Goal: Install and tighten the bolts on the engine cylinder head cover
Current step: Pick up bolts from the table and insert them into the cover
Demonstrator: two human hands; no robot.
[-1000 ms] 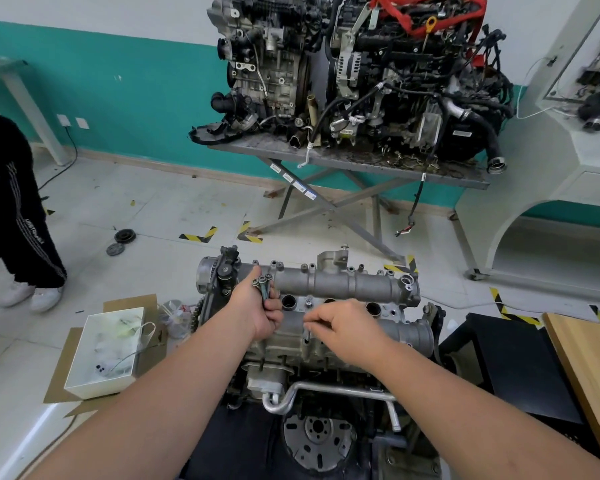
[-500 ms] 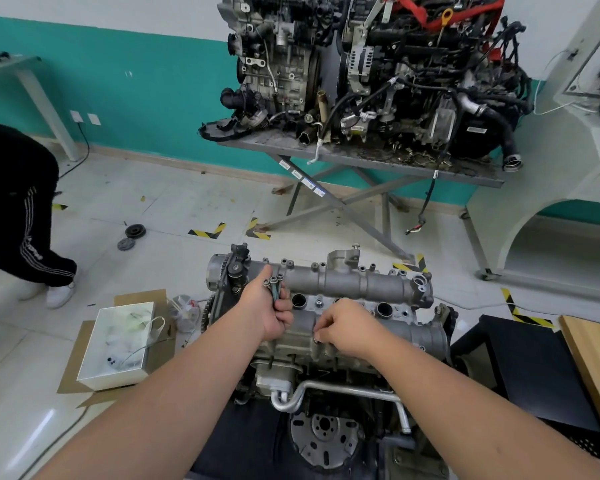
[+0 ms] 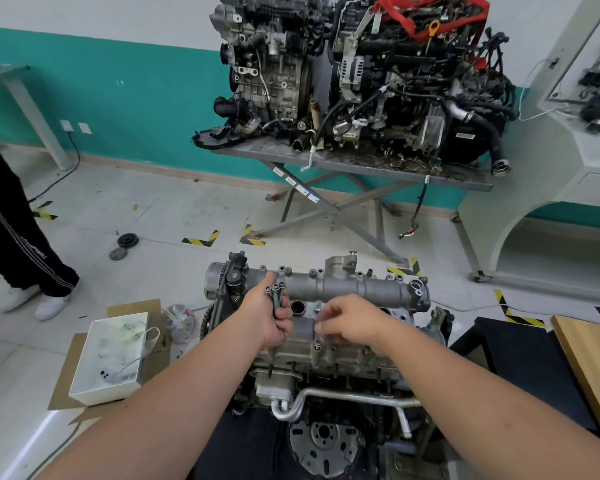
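Note:
The grey cylinder head cover (image 3: 343, 289) lies on top of the engine in front of me. My left hand (image 3: 269, 318) grips a bundle of bolts (image 3: 276, 296), heads up, over the cover's left end. My right hand (image 3: 347, 322) hovers just above the cover's middle; its fingertips are loosely curled and blurred, and I see nothing between them. One bolt (image 3: 318, 342) stands in a hole on the near edge, right below those fingertips. Another bolt (image 3: 317, 308) sits in a hole just beyond them.
A white box (image 3: 110, 355) of small parts sits on cardboard on the floor to the left. A person's legs (image 3: 18, 244) stand at far left. A second engine (image 3: 361, 74) rests on a metal stand behind. A wooden board (image 3: 593, 368) is at right.
My right hand has lifted off the near edge of the cover and shifted slightly left, leaving a bolt standing there. The left hand keeps its bundle of bolts in place.

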